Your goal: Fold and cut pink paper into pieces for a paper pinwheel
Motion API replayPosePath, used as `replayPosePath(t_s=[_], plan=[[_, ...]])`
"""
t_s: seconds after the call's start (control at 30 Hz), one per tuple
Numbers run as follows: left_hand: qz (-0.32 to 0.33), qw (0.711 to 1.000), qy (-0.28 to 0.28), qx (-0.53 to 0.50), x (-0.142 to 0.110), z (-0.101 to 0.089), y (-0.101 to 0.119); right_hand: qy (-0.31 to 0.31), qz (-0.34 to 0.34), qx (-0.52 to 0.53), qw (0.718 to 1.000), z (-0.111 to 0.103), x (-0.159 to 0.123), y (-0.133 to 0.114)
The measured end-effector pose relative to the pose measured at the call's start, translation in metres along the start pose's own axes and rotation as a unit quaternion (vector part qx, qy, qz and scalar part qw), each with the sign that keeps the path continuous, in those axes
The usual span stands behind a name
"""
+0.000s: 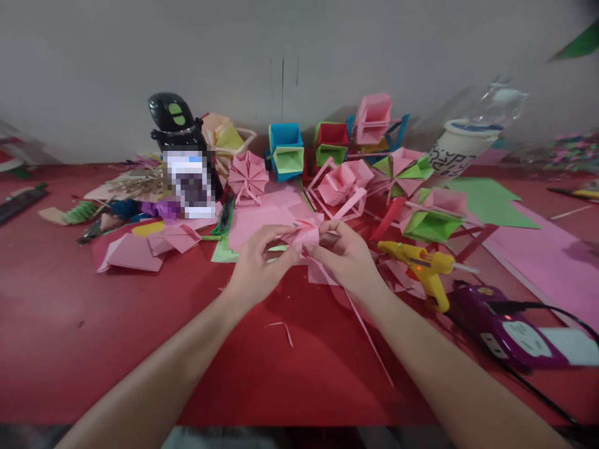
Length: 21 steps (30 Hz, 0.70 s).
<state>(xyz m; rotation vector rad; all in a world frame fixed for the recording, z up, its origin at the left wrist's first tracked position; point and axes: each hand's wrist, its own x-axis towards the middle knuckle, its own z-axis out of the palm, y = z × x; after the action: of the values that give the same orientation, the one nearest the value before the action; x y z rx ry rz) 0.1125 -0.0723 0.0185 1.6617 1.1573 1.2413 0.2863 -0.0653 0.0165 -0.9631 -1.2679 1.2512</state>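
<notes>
Between my two hands is a small folded piece of pink paper (307, 236), held up over the middle of the red table. My left hand (264, 259) pinches its left side, and the fingers of my right hand (345, 254) close on its right side. The fingertips partly cover the folds. Just behind lie flat pink paper sheets (262, 218) with green ones under them. A thin pink paper strip (369, 337) runs along the table by my right forearm, and a curled paper scrap (285, 330) lies in front of my hands.
Folded paper lanterns (287, 153) line the wall. A yellow glue gun (423, 265) with a glowing light stands right, near a purple power strip (515, 330) with black cords. At left are a black figure-shaped holder (171, 115), a green cutter (225, 215) and folded pink paper (135, 252).
</notes>
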Motion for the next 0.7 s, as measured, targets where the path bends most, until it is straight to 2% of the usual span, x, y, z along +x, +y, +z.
replayPosePath(t_s=[0.13,0.23,0.33,0.43,0.57,0.7], plan=[[0.010,1.000,0.009,0.022,-0.001,0.002,0.000,0.011,-0.003,0.021,1.000,0.004,-0.002,0.001],[0.011,1.000,0.014,0.026,-0.001,0.003,0.000,0.005,-0.036,-0.030,0.999,0.004,-0.004,0.001],[-0.016,1.000,0.015,-0.004,0.000,0.003,0.002,-0.023,-0.081,-0.092,0.992,0.002,-0.006,0.001],[-0.042,0.998,0.007,-0.046,0.001,0.002,0.004,-0.051,-0.136,-0.164,0.976,0.003,-0.009,-0.002],[-0.049,0.995,-0.010,-0.085,0.005,0.000,0.002,-0.086,-0.170,-0.218,0.957,0.005,-0.012,-0.009],[-0.055,0.994,-0.033,-0.085,0.006,-0.003,0.002,-0.076,-0.192,-0.247,0.947,0.004,-0.011,-0.009]])
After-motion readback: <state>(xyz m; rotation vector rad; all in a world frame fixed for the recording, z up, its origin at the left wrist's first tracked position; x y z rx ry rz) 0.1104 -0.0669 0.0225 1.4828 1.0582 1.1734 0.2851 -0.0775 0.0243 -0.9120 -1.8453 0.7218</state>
